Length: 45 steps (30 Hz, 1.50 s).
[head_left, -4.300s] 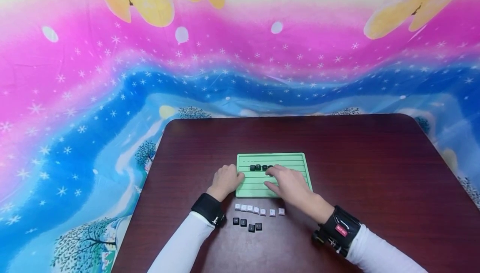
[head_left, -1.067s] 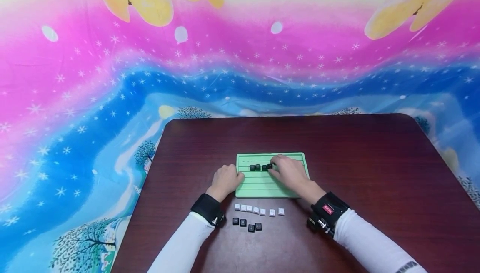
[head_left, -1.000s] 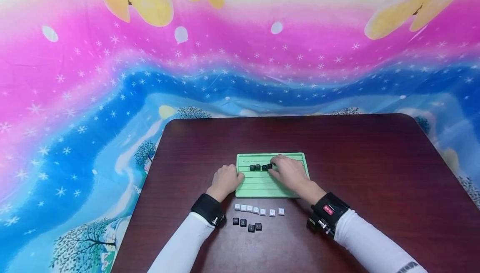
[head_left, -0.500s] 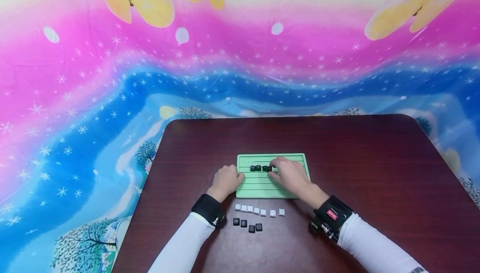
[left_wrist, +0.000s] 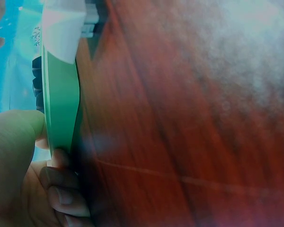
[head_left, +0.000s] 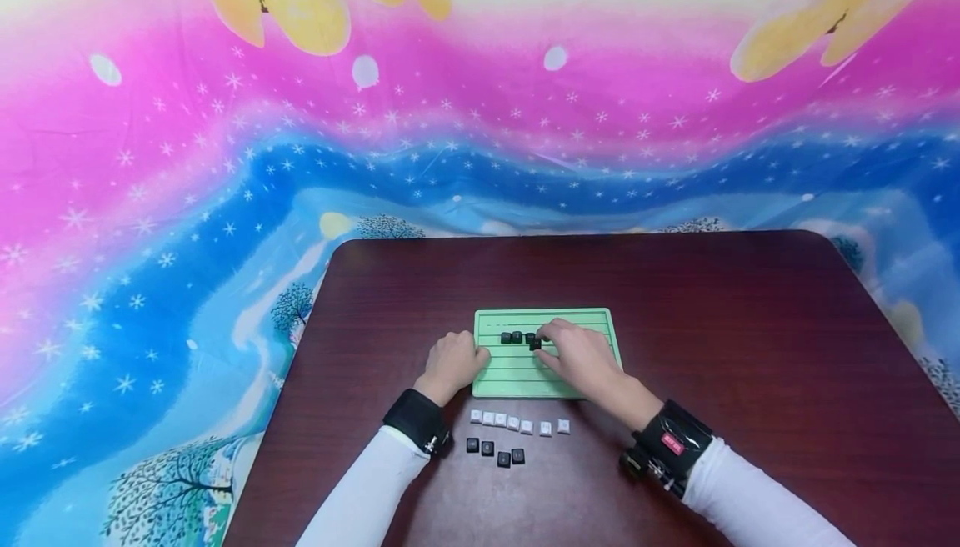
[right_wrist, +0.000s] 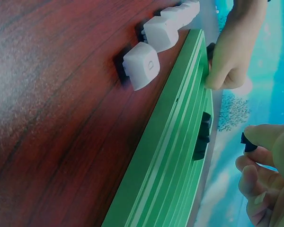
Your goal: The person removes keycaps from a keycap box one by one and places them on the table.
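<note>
My left hand (head_left: 452,363) grips the left edge of a green ridged tray (head_left: 517,386), thumb on top and fingers under the rim in the left wrist view. Over the tray, my right hand (head_left: 583,357) pinches a black keycap (right_wrist: 247,142) between thumb and index finger. In the right wrist view this keycap is held off the tray, its other fingers loosely curled. Black keycaps (head_left: 517,337) stand in a row along one of the tray's upper grooves, just left of and beyond the pinched one.
A row of several white keycaps (head_left: 513,423) lies on the dark wooden table (head_left: 720,322) in front of the tray. Nearer still are several loose black keycaps (head_left: 487,449). A patterned cloth (head_left: 480,130) hangs behind the table.
My right hand closed on the black keycap at the row's right end and has drawn it slightly toward me, out of line with the others. My left hand stays on the tray edge.
</note>
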Tool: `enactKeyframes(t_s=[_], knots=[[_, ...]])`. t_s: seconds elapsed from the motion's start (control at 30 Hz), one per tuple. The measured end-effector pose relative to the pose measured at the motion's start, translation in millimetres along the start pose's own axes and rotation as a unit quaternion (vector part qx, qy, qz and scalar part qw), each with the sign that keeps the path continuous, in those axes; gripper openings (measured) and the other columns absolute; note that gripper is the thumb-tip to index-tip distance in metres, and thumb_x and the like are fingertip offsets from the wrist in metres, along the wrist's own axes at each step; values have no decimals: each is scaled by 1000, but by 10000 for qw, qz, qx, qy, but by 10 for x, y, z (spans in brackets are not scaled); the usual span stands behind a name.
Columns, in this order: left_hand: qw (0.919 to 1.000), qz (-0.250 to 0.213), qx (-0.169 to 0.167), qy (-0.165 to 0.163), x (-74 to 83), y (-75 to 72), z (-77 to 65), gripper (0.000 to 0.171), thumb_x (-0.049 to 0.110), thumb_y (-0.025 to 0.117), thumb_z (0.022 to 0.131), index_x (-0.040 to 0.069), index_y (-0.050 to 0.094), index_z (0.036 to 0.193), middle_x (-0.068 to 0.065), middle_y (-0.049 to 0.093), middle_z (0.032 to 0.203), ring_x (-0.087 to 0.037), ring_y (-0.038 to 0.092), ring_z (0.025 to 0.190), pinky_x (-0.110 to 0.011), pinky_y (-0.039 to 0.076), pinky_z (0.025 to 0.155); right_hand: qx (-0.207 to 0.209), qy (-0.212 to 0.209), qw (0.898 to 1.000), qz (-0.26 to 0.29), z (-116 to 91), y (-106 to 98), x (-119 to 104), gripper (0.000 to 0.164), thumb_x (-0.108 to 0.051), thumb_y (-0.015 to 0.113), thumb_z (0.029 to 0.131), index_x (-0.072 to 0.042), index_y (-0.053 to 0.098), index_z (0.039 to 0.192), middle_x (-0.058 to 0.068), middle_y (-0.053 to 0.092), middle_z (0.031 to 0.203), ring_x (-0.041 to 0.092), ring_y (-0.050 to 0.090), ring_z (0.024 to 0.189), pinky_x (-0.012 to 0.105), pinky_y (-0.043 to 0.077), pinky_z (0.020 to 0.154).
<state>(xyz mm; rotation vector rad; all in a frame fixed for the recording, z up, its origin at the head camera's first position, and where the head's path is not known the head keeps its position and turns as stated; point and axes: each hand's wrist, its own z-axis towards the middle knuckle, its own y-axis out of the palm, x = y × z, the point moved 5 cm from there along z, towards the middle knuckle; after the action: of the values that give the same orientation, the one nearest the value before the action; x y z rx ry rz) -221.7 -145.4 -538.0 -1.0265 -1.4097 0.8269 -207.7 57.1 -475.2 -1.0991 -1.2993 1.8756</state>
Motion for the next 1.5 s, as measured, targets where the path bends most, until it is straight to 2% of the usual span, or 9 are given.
enactKeyframes(t_s=[0.2, 0.5, 0.77, 1.07, 1.5], knots=[[10000, -36, -17, 30, -3, -1, -9, 39, 23, 55, 89, 17, 34, 58, 4, 26, 57, -15, 31, 49, -29, 29, 46, 103, -125, 9999, 43, -46, -46, -54, 23, -30, 78, 88, -16, 74, 105, 1, 74, 104, 15, 71, 84, 28, 51, 56], [9999, -94, 45, 60, 14, -26, -22, 39, 22, 56, 89, 17, 32, 58, 4, 25, 57, -15, 30, 49, -30, 28, 46, 355, -503, 9981, 71, -113, -155, -182, 23, -29, 80, 86, -15, 75, 104, 0, 74, 98, 13, 70, 77, 23, 48, 52], [10000, -58, 35, 33, 18, -29, -18, 39, 22, 56, 89, 17, 33, 58, 4, 25, 57, -16, 31, 49, -30, 28, 46, 459, -689, 9965, 71, -171, -206, -264, 22, -30, 81, 84, -17, 75, 101, -3, 74, 96, 12, 71, 77, 23, 48, 53], [9999, -82, 83, 76, 27, -31, -22, 39, 22, 57, 89, 17, 33, 58, 5, 25, 56, -15, 30, 48, -29, 27, 45, 480, -783, 9958, 4, -234, -186, -318, 21, -31, 81, 84, -18, 75, 100, -5, 71, 90, 9, 66, 68, 19, 40, 48], [9999, -61, 59, 56, 16, -31, -19, 38, 24, 56, 90, 17, 35, 59, 4, 28, 56, -16, 34, 49, -30, 29, 46, 476, -1126, 9925, -1, -419, -94, -401, 20, -30, 81, 83, -19, 73, 98, -7, 70, 92, 8, 68, 69, 21, 43, 49]])
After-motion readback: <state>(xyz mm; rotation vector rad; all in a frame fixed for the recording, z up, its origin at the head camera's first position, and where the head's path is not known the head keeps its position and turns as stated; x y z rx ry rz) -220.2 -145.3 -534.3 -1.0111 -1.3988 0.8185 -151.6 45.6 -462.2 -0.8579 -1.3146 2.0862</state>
